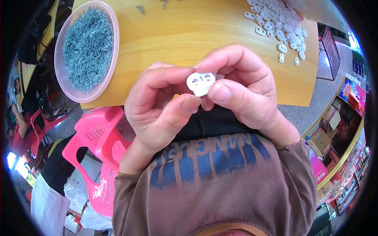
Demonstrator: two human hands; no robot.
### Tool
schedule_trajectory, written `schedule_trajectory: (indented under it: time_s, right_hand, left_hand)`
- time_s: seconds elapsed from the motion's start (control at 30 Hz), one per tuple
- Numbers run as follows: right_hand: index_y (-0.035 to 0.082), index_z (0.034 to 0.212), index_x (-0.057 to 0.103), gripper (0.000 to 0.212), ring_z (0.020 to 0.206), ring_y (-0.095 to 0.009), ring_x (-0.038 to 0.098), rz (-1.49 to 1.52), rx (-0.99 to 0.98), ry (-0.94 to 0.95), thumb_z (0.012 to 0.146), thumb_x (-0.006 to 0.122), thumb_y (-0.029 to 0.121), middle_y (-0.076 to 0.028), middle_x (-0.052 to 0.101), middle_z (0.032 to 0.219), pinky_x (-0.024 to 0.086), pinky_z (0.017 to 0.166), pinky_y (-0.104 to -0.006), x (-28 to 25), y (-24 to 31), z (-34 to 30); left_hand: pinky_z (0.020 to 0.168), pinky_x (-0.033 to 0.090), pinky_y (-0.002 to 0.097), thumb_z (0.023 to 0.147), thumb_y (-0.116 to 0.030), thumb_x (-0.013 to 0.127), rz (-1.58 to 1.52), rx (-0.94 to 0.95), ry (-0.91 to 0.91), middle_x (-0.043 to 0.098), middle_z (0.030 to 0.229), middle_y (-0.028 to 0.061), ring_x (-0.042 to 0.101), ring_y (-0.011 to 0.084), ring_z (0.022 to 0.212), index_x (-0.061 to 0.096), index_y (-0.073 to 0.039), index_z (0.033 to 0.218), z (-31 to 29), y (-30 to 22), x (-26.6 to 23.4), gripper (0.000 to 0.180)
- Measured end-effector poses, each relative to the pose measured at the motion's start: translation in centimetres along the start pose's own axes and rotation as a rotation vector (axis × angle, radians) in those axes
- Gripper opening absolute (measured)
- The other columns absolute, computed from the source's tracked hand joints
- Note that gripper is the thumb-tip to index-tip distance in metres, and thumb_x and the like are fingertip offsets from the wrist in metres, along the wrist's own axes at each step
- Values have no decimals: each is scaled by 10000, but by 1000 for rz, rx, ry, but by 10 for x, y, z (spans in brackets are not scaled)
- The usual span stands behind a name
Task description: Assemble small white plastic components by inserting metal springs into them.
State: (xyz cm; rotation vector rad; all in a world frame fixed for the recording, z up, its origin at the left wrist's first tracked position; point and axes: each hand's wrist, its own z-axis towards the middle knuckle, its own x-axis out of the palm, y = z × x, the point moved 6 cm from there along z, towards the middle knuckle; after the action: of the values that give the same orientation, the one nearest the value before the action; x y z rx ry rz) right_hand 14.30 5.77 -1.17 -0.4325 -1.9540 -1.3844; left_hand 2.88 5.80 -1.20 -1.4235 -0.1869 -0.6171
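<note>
Between my two hands, above the table's near edge, is a small white plastic piece (201, 83) with a rounded outline and slotted openings in its face. My left hand (153, 104) is closed, its thumb and forefinger pinching the piece from the left. From the other side my right hand (250, 88) grips it too, thumb on its lower right and forefinger along its top. The remaining fingers of both hands curl behind it and are partly hidden. Similar white plastic pieces (277, 25) lie heaped at the table's far right, several spread loose in front.
A pale pink oval basin (60, 80) full of small metal screws (88, 47) stands on the wooden table (169, 33) at the left. Some loose screws (140, 10) lie at the far edge. A pink plastic chair (103, 141) is at my left, a display case (334, 133) at my right.
</note>
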Motion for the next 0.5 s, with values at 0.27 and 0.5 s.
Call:
schedule_trajectory:
  time_s: [0.27,0.5]
  right_hand:
    - [-28,1014,487,310,849,-151,534,-436,-273,152,737,622,10,-111,545,943,433,761,-267,-1,12,-2]
    - [-33,1029,487,338,838,-159,531,-589,-336,180,726,634,6,-116,544,937,430,747,-269,-1,15,-4]
  left_hand:
    - [613,450,207,769,-9,587,84,-4,1,511,893,97,540,120,738,495,45,1018,-1,2,-1,271]
    - [588,444,200,798,-65,568,5,-44,-35,514,883,92,535,112,705,494,41,1025,-2,7,-1,261]
